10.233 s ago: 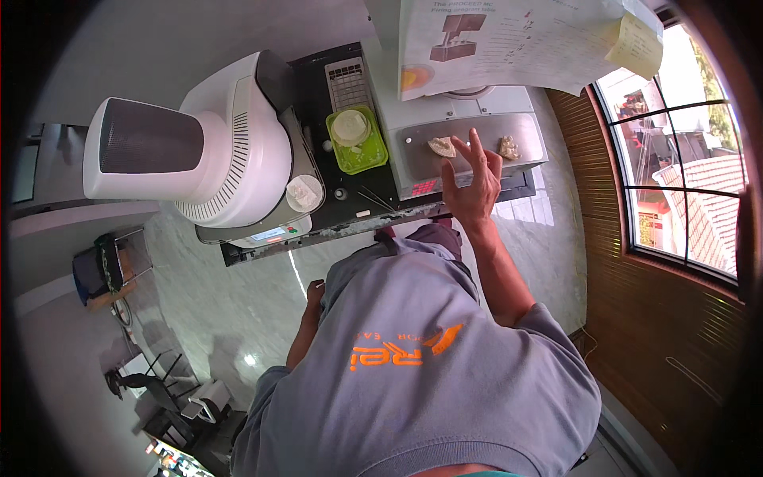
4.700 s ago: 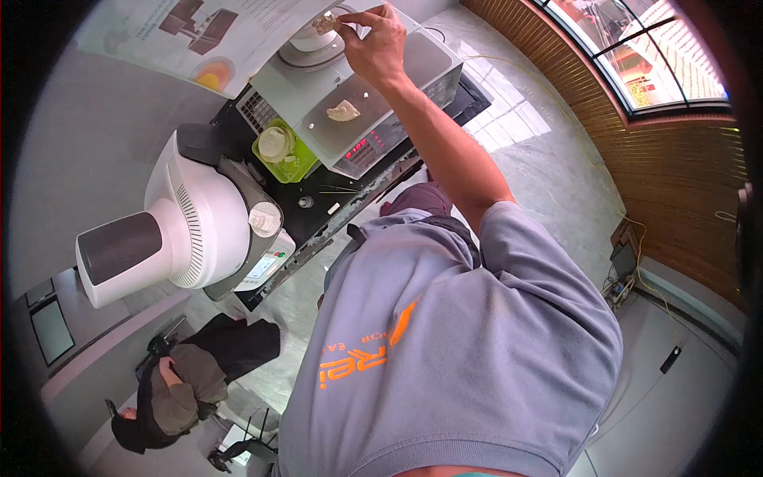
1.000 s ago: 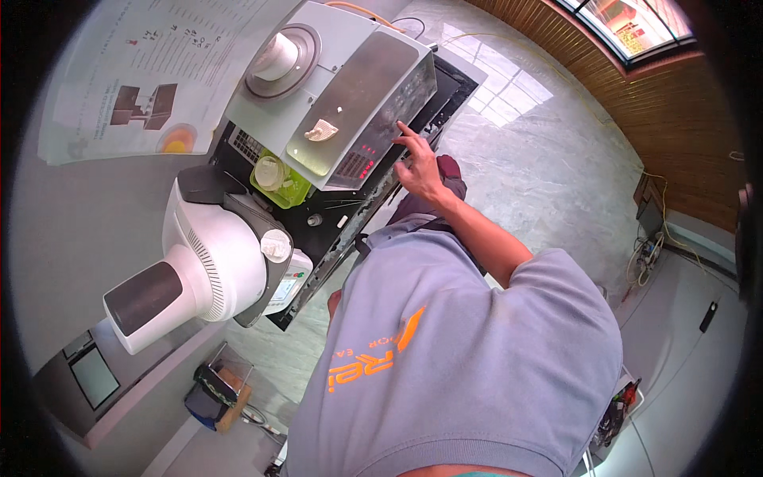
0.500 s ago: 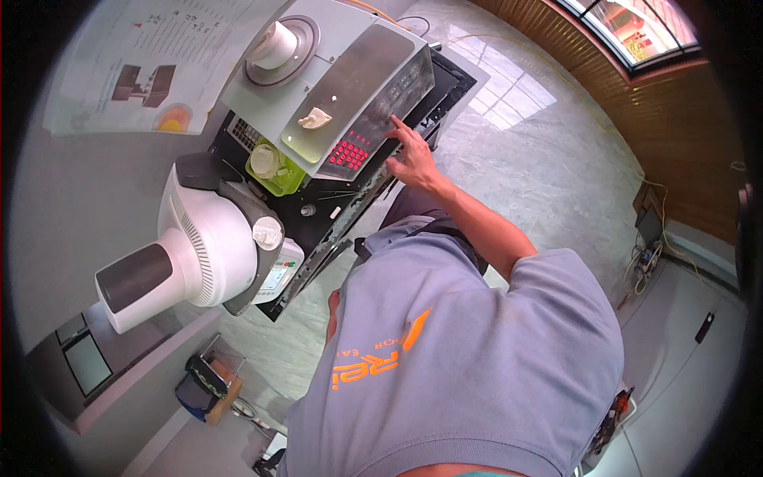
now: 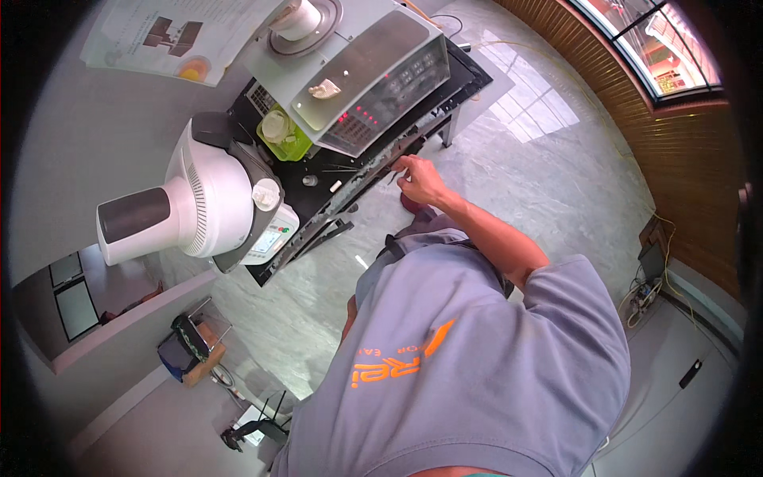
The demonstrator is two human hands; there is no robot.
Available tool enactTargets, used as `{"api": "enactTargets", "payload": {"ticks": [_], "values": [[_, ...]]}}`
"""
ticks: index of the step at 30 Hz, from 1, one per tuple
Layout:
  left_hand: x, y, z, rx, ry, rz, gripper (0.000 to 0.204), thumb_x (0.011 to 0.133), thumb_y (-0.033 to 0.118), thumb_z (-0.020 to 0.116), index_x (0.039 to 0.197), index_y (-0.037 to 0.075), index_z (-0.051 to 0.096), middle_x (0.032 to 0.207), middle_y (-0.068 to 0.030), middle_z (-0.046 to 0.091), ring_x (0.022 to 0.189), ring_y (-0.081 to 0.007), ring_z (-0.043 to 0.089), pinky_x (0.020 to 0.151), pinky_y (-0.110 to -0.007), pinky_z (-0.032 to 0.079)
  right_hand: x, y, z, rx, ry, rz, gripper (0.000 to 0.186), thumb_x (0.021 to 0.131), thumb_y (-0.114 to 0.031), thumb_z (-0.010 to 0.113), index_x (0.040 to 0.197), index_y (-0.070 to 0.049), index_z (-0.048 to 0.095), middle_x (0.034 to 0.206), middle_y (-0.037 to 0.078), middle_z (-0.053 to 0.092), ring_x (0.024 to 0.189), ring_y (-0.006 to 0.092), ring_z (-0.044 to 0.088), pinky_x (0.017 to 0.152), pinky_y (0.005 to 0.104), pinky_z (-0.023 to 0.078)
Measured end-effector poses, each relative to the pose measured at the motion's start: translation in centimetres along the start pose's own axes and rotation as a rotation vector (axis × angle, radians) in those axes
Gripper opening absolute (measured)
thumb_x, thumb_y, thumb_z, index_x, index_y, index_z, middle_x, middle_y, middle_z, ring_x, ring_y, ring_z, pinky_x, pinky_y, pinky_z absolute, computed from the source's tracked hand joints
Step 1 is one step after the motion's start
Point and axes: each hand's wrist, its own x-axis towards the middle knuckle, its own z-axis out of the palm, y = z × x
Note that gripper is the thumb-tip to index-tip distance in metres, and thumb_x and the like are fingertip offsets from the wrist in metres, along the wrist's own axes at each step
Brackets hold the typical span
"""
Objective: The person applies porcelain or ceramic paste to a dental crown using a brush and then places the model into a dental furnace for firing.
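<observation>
My right hand (image 5: pixel 421 181) hangs in the air just off the front edge of the black table (image 5: pixel 372 164). Its fingers are loosely bent and apart, with nothing visible in them. Closest to it stands a grey box-shaped machine (image 5: pixel 381 75), whose slanted dark front carries red-lit buttons (image 5: pixel 358 121). A small off-white lump (image 5: pixel 324 89) lies on top of that machine, near its front. Only a sliver of skin from my left arm (image 5: pixel 350 312) shows beside my grey shirt; the left hand is hidden.
A white rounded appliance (image 5: pixel 208 191) with a small lit screen (image 5: pixel 269 241) fills the table's left end. Between the machines sit a green basket (image 5: pixel 294 145), a small jar (image 5: pixel 310 181) and a white stub (image 5: pixel 335 186). A crate-like bin (image 5: pixel 191 350) stands on the floor lower left.
My right hand has drawn back from the machine's button panel to beside the table edge. The view has shifted, and fewer red lights show on the panel.
</observation>
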Motion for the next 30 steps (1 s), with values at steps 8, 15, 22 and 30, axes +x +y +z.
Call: {"api": "enactTargets", "payload": {"ticks": [8,15,22,30], "values": [[-2.9,-5.5,6.4,-0.104,-0.050,-0.149,0.032,0.098,0.018,0.067,0.127,0.005,0.072,0.096,-0.0097,0.076,0.079,-0.0156,0.072,0.068,-0.031,0.055,-12.7,5.6,-6.4,-0.070,-0.177,0.329,0.031,0.084,-0.010,0.068,0.111,0.001,0.078,0.107,0.021,0.080,0.095,0.0305,0.078,0.086,0.0400,0.062],[-4.5,-10.5,11.0,-0.203,-0.048,-0.075,0.039,0.094,0.021,0.072,0.129,0.004,0.074,0.105,-0.0134,0.078,0.093,-0.0233,0.074,0.079,-0.037,0.058,-21.2,10.7,-11.9,-0.254,-0.122,0.513,0.027,0.087,-0.012,0.070,0.109,-0.002,0.080,0.104,0.017,0.081,0.098,0.0281,0.078,0.090,0.0393,0.061],[-5.8,-19.1,10.8,-0.045,-0.106,-0.013,0.037,0.096,0.025,0.070,0.124,0.002,0.077,0.112,-0.0148,0.079,0.100,-0.0245,0.075,0.085,-0.039,0.059,-20.7,9.0,-10.4,-0.251,-0.121,0.356,0.025,0.087,-0.013,0.070,0.107,-0.001,0.080,0.101,0.017,0.081,0.093,0.0280,0.078,0.087,0.0399,0.062],[-6.6,-21.6,8.1,0.209,-0.124,0.110,0.035,0.097,0.027,0.069,0.117,0.000,0.078,0.104,-0.0116,0.079,0.091,-0.0234,0.075,0.081,-0.037,0.059,-18.2,4.2,-3.8,-0.158,-0.178,0.247,0.028,0.084,-0.015,0.069,0.107,-0.003,0.080,0.103,0.018,0.081,0.097,0.0331,0.079,0.087,0.0407,0.061]]}}
